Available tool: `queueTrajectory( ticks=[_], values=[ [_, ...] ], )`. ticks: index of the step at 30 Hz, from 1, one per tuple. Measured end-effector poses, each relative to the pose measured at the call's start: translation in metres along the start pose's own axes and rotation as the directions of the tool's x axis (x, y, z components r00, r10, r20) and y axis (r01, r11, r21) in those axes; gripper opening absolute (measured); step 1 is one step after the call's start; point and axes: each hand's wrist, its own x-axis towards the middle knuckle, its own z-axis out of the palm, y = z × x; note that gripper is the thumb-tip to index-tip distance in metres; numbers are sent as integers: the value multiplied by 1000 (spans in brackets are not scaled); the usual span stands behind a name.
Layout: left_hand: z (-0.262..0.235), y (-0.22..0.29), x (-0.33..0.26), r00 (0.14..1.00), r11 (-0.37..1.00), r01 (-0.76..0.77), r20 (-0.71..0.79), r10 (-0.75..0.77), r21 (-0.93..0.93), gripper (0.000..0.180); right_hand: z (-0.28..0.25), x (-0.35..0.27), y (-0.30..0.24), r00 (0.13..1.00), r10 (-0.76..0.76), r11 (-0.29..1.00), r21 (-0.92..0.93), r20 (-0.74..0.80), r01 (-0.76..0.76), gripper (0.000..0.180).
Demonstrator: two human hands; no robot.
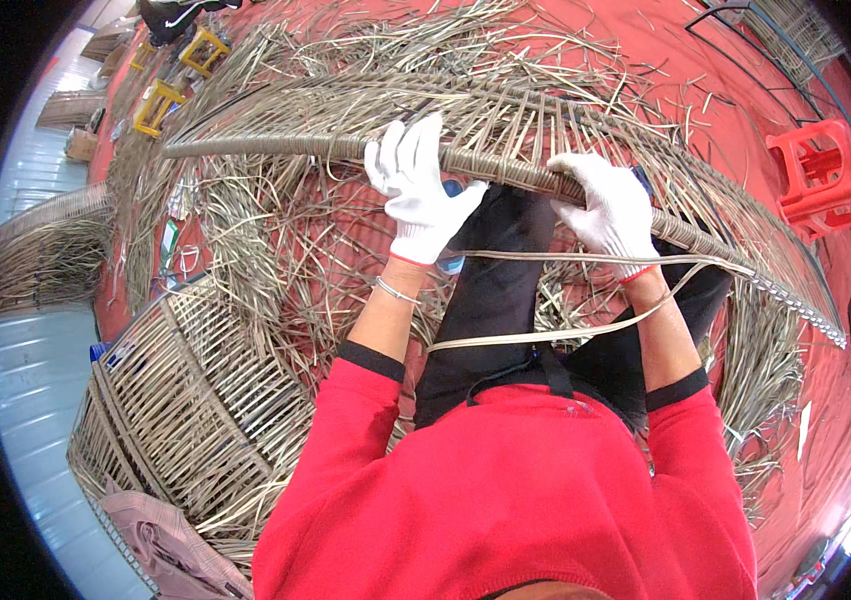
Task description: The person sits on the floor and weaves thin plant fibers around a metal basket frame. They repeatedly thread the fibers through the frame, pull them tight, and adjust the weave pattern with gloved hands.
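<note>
in right hand: wrapped rim, grasped | with left hand: released, fingers spread, at same rim | below: pale strand across black trousers | far right: red stool

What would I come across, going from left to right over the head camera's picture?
Bundle of brown strands at the far left → lower of the bigger yellow plastic frames → left hand in a white glove → right hand in a white glove → red plastic stool.
</note>
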Motion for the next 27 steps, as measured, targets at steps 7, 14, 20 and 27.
queueTrajectory(
  ticks=[7, 14, 20, 27],
  values=[
    [8, 7, 1, 997, 994, 15, -75, -23, -108, 55, 2, -1, 0, 1000, -17, 999, -32, -2, 17, 36],
    [16, 12, -2, 999, 987, 32, -3, -33, -157, 52, 5, -1, 3, 999, -21, 1000, -20, -36, 20, 34],
    [11, 6, -1, 999, 997, -36, 36, 39, -73, 55, 5, -3, 5, 1000, -3, 999, -52, -13, 3, 37],
    [-15, 9, 8, 992, 987, -117, 38, 122, -115, 69, -30, -19, 6, 998, -45, 998, -50, -46, 43, 51]
  ],
)
